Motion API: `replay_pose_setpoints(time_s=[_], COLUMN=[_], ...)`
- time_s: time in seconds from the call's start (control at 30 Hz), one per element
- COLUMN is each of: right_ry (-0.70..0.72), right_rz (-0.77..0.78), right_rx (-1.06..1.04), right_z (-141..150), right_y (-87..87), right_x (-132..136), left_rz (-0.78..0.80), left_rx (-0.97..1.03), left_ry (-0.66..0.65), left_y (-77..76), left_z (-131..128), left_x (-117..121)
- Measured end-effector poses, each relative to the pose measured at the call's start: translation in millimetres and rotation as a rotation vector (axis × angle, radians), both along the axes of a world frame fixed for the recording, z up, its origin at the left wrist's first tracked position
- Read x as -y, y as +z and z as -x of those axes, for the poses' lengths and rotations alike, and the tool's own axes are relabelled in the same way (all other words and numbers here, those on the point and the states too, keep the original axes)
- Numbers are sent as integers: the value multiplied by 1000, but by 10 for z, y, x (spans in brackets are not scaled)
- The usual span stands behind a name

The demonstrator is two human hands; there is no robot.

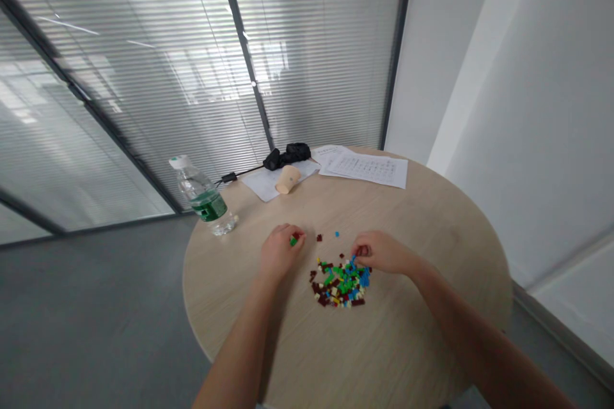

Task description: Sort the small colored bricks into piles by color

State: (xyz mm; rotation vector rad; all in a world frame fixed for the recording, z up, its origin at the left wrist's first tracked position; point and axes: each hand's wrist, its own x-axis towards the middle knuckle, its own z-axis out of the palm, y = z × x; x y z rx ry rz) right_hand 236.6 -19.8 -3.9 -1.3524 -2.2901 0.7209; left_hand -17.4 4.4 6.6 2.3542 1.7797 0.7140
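Note:
A loose heap of tiny plastic building bricks (339,282) in green, blue, dark red and cream lies on the round wooden table (422,255). My left hand (281,252) rests just left of the heap, its fingertips pinching a small green brick (293,241). My right hand (378,253) reaches in from the right, with its fingertips at the heap's upper edge, closed on a blue brick (354,261). A single dark red brick (319,238) and a single blue brick (337,234) lie apart, above the heap.
A green-labelled plastic water bottle (204,198) lies at the table's left edge. At the far side are printed papers (367,167), a beige cup on its side (288,179), a white sheet (273,182) and a black folded umbrella (288,156). Grey floor surrounds the table.

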Motion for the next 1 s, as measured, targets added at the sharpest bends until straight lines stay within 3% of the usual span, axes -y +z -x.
replay_pose_setpoints(time_s=[0.2, 0.4, 0.53, 0.73, 1.0], right_ry=[-208, -361, -346, -263, -246], right_rz=[-32, -212, -259, -287, -288], right_rx=[-89, 0, 122, 226, 187], right_z=[30, 113, 208, 247, 223], right_y=[23, -74, -117, -142, -159], right_x=[-1, -184, -292, -275, -222], left_rz=[30, 94, 170, 194, 217], left_rx=[-11, -3, -53, -86, -69], left_ry=[-128, -303, -375, -363, -393], left_y=[-28, -41, 10, 39, 24], left_z=[-64, -94, -145, -151, -112], left_x=[15, 29, 81, 100, 98])
